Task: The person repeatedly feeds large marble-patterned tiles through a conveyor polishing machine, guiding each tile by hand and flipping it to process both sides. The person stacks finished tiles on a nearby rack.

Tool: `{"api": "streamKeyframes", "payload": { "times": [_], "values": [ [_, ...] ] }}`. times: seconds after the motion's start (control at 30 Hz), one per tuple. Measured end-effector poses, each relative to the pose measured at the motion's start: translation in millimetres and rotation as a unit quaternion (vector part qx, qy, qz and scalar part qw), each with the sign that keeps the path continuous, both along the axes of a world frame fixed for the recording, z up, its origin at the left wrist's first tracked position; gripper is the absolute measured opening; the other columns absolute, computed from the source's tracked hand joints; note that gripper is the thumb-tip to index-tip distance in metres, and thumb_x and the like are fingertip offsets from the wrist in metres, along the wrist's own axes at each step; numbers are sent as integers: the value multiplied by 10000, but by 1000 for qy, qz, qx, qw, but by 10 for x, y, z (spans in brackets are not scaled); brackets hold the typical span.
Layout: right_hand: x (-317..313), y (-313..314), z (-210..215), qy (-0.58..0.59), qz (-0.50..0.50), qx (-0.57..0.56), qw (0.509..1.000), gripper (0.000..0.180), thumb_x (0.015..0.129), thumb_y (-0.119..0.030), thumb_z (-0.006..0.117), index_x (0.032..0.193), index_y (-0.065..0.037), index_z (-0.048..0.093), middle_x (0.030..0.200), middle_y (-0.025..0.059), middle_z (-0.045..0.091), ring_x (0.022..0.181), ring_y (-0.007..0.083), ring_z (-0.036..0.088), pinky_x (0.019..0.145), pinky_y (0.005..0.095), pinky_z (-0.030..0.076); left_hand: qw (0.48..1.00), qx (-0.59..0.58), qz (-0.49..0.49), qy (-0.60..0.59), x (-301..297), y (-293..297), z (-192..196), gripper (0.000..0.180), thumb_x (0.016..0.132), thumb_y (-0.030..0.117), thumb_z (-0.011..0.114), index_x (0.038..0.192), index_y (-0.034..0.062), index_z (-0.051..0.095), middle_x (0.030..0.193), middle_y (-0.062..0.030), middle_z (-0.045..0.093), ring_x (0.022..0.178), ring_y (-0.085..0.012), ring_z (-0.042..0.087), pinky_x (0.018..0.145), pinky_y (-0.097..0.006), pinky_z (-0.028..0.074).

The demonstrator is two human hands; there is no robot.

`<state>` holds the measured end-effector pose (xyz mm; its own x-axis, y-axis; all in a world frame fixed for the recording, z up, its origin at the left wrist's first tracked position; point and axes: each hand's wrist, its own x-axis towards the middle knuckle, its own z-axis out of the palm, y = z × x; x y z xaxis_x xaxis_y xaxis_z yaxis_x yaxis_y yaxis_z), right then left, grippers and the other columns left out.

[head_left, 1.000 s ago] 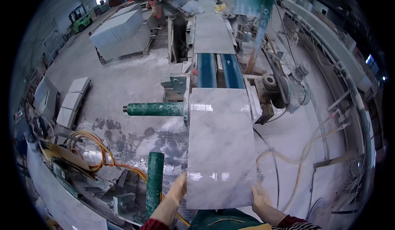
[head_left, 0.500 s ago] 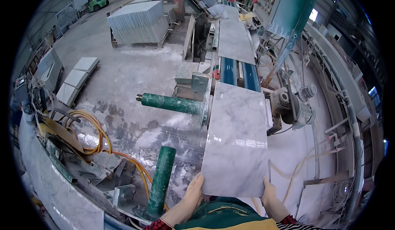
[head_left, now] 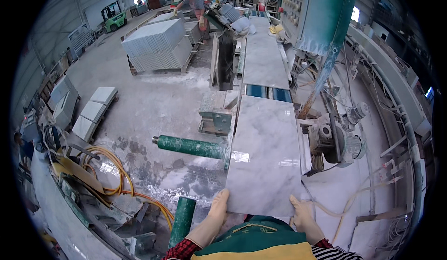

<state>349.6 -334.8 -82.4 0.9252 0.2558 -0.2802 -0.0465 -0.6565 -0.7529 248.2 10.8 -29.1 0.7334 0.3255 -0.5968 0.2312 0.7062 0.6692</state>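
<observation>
A polished white-and-grey marble slab (head_left: pixel 263 167) lies lengthwise before me, its far part over the blue conveyor belts (head_left: pixel 281 94). My left hand (head_left: pixel 219 208) grips its near left corner, thumb along the edge. At the near right corner my right hand (head_left: pixel 303 217) holds the slab, fingers mostly hidden underneath. Farther along the conveyor lies a second marble slab (head_left: pixel 266 62), with a short stretch of belt showing between the two.
A green roller (head_left: pixel 191 147) juts out left of the slab; another green post (head_left: pixel 183 220) stands nearer. Electric motors (head_left: pixel 337 141) sit close on the right. Orange hoses (head_left: pixel 122 167) curl across the floor. Beyond are stacked slabs (head_left: pixel 156 46), a forklift (head_left: pixel 113 18) and a person (head_left: pixel 194 8).
The held slab has slid forward along the conveyor, so the gap to the farther slab is narrower. Both hands keep their grip. My view has tilted upward a little.
</observation>
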Motion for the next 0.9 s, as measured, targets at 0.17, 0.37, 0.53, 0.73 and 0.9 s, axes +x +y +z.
{"api": "streamKeyframes", "payload": {
  "times": [0.17,0.37,0.53,0.73,0.9],
  "values": [
    [432,359,511,-42,129,-140,981,713,813,38,618,1510,-32,486,1326,360,581,1189,500,589,1040,487,482,997,24,55,57,499,81,71,290,1052,277,575,1163,39,699,1089,-72,725,895,-172,694,767,-332,586],
    [801,695,795,173,-170,52,969,729,913,-409,748,1368,121,543,1261,323,631,1156,378,628,978,438,502,995,9,39,91,794,85,12,274,1019,259,589,1122,31,700,1061,-75,712,897,-179,691,762,-350,595],
    [999,616,512,171,-203,104,959,837,899,-566,745,1284,161,590,1210,254,676,1121,291,635,954,403,509,995,-20,32,93,985,117,2,251,1008,237,585,1107,34,696,1060,-69,701,905,-172,675,801,-346,585],
    [1154,757,688,154,-239,81,955,940,883,-649,721,1324,166,563,1220,240,674,1137,283,627,982,375,493,998,-13,17,66,1136,152,-74,249,1013,217,569,1125,35,696,1083,-66,706,957,-170,659,873,-349,564],
    [1203,883,996,166,-217,142,952,958,885,-682,697,1311,167,575,1231,256,671,1167,306,617,1026,387,464,998,-13,12,52,1222,198,-163,274,1021,210,556,1174,31,695,1122,-72,719,1018,-182,666,929,-361,562]
  ]
}}
